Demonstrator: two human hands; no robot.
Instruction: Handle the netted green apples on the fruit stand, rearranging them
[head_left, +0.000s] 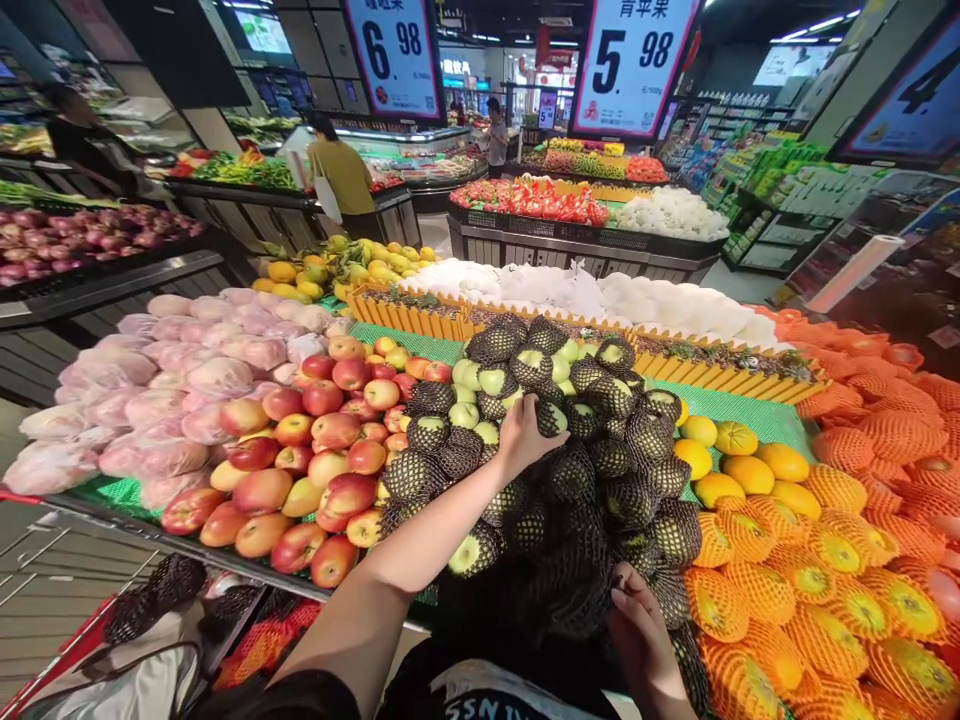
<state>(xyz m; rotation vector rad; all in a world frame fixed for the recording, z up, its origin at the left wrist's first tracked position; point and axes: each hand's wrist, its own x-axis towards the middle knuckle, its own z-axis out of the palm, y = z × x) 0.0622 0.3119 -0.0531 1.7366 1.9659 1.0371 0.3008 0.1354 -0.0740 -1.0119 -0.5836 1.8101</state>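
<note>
The left hand (527, 435) curls round a green apple (552, 419); the right hand (636, 612), bodyward of that apple, pinches black netting (577, 572).

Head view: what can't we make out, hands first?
All in the head view:
Left hand: palm hidden by the back of the hand; firmness of its hold on the green apple unclear.
Black netting by the right hand: dark, blurred; contents, if any, unclear.
"4." price sign: remaining digits cut off by right edge.
6.98 sign: bottom print too small.
</note>
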